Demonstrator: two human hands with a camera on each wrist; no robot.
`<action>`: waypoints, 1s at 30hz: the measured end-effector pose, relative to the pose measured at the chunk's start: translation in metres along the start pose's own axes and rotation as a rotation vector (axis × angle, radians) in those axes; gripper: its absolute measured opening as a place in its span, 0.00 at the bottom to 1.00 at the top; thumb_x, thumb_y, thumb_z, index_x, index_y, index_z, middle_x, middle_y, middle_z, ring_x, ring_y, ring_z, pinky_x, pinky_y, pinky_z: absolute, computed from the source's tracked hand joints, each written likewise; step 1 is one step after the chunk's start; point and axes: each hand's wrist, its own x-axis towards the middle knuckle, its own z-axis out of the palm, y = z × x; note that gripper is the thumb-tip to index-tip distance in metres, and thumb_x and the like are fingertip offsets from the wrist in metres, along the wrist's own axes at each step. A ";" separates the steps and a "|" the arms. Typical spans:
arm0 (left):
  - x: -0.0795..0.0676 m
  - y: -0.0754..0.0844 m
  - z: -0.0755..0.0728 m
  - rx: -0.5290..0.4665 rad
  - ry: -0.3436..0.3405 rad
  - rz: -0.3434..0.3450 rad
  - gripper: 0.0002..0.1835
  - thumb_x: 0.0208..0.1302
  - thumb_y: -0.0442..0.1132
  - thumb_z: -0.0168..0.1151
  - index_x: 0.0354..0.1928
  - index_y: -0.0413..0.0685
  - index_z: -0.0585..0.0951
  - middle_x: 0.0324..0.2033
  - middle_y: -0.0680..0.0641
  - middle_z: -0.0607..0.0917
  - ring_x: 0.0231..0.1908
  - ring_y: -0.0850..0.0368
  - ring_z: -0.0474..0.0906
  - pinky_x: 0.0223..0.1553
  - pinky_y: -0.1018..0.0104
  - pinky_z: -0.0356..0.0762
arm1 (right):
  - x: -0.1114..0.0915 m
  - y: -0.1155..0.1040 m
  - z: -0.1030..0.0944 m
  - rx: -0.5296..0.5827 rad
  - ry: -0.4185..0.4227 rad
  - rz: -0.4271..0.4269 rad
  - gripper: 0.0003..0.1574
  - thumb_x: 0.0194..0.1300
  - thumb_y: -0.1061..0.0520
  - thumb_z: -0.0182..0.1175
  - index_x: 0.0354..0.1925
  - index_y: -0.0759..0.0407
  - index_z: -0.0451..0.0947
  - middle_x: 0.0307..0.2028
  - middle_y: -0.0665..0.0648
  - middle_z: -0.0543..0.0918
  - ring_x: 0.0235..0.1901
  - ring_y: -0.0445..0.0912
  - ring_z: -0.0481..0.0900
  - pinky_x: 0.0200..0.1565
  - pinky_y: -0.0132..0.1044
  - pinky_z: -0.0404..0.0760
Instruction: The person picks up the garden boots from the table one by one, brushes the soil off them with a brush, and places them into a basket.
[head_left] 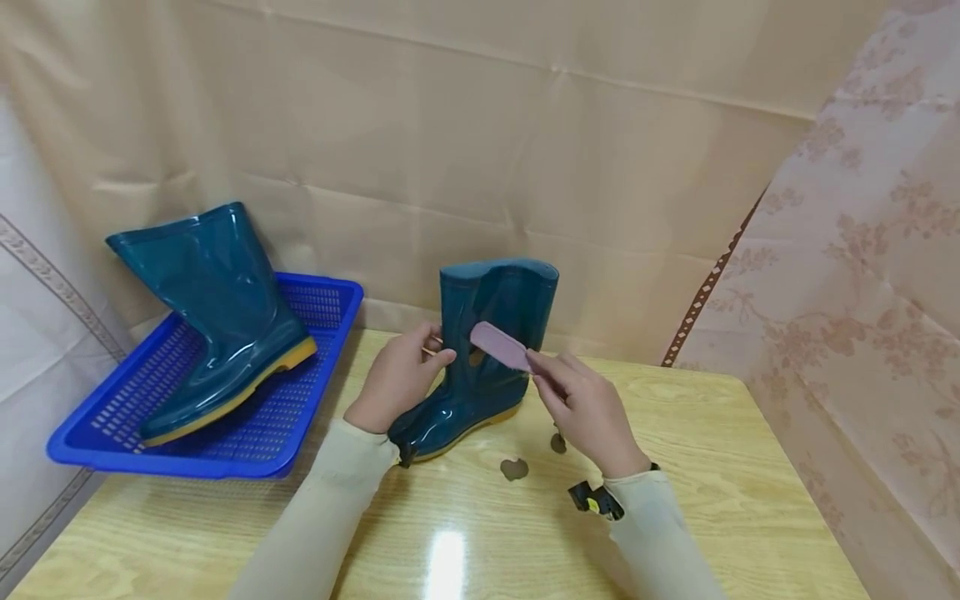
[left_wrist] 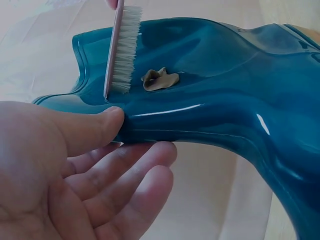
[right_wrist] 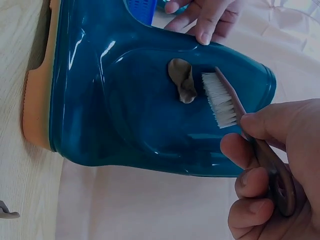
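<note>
A dark teal rain boot (head_left: pixel 517 296) with a yellow sole stands upright on the table. At the front of its shaft, my left hand (head_left: pixel 397 375) grips the edge, thumb on one side and fingers on the other. My right hand (head_left: pixel 592 408) holds a pinkish scrub brush (head_left: pixel 501 346) by its handle, seen curled in the fingers in the right wrist view. White bristles (right_wrist: pixel 219 100) face the shaft, close to a brown mud-like lump (right_wrist: pixel 182 81) stuck on it. The same lump (left_wrist: pixel 160 80) shows just beside the bristles in the left wrist view, apart from them.
A blue plastic basket (head_left: pixel 318 408) at the left holds a second teal boot (head_left: pixel 225 292), leaning over its rim. Two brown pieces, one nearer (head_left: pixel 514 469) and one farther (head_left: pixel 558 442), lie on the wood-grain table (head_left: pixel 712 467). A beige curtain (head_left: pixel 480 167) hangs behind.
</note>
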 end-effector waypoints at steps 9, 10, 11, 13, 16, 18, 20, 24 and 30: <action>-0.001 0.000 0.003 -0.005 0.005 -0.013 0.20 0.74 0.44 0.65 0.61 0.42 0.78 0.48 0.43 0.87 0.45 0.47 0.83 0.52 0.48 0.83 | -0.010 0.002 -0.003 0.008 -0.079 0.043 0.23 0.69 0.59 0.68 0.62 0.50 0.84 0.32 0.46 0.81 0.26 0.39 0.70 0.25 0.31 0.69; -0.001 0.000 0.004 -0.005 0.005 -0.011 0.20 0.74 0.45 0.65 0.61 0.42 0.78 0.48 0.44 0.87 0.45 0.47 0.84 0.52 0.48 0.83 | -0.011 0.003 -0.004 0.009 -0.084 0.047 0.23 0.69 0.59 0.68 0.61 0.49 0.85 0.31 0.45 0.81 0.25 0.39 0.69 0.24 0.31 0.68; -0.001 0.000 0.005 -0.008 0.007 -0.010 0.20 0.74 0.45 0.65 0.61 0.42 0.78 0.47 0.44 0.87 0.45 0.47 0.84 0.52 0.48 0.83 | -0.012 0.003 -0.006 0.012 -0.089 0.053 0.23 0.69 0.59 0.68 0.61 0.49 0.85 0.30 0.45 0.80 0.25 0.39 0.69 0.24 0.31 0.67; 0.000 -0.001 0.006 -0.008 0.011 0.000 0.20 0.73 0.45 0.65 0.61 0.43 0.78 0.46 0.44 0.88 0.44 0.48 0.84 0.51 0.48 0.83 | -0.013 0.004 -0.010 0.015 -0.097 0.061 0.22 0.69 0.59 0.68 0.60 0.49 0.85 0.30 0.44 0.78 0.24 0.39 0.68 0.23 0.32 0.65; 0.000 -0.001 0.007 -0.009 0.015 0.008 0.19 0.73 0.45 0.66 0.60 0.44 0.79 0.45 0.45 0.88 0.43 0.49 0.84 0.50 0.49 0.83 | -0.015 0.004 -0.016 0.016 -0.103 0.061 0.21 0.70 0.59 0.67 0.59 0.50 0.86 0.29 0.44 0.77 0.23 0.38 0.68 0.23 0.32 0.64; -0.001 0.000 0.007 -0.007 0.014 0.012 0.19 0.73 0.45 0.66 0.60 0.44 0.79 0.45 0.45 0.88 0.43 0.49 0.84 0.49 0.49 0.83 | -0.015 0.005 -0.019 0.008 -0.091 0.043 0.20 0.70 0.59 0.67 0.59 0.51 0.86 0.30 0.44 0.78 0.23 0.38 0.68 0.23 0.31 0.64; -0.001 0.001 0.006 -0.001 0.012 0.019 0.19 0.73 0.45 0.66 0.59 0.44 0.79 0.45 0.46 0.88 0.42 0.50 0.84 0.48 0.50 0.84 | -0.015 0.005 -0.020 -0.006 -0.066 0.015 0.21 0.70 0.60 0.67 0.60 0.51 0.85 0.30 0.45 0.79 0.24 0.37 0.68 0.23 0.30 0.66; -0.002 0.004 0.003 0.028 0.010 0.041 0.18 0.73 0.45 0.66 0.58 0.45 0.79 0.44 0.46 0.88 0.41 0.50 0.83 0.48 0.51 0.83 | -0.014 0.006 -0.019 -0.029 -0.013 -0.052 0.23 0.69 0.61 0.67 0.61 0.52 0.85 0.32 0.46 0.81 0.24 0.37 0.69 0.23 0.30 0.67; -0.003 0.004 0.001 0.078 0.007 0.079 0.17 0.73 0.44 0.66 0.58 0.47 0.79 0.45 0.47 0.88 0.42 0.52 0.83 0.46 0.51 0.83 | -0.011 0.007 -0.015 -0.042 0.005 -0.152 0.23 0.69 0.60 0.68 0.61 0.51 0.84 0.33 0.46 0.81 0.22 0.35 0.66 0.22 0.29 0.66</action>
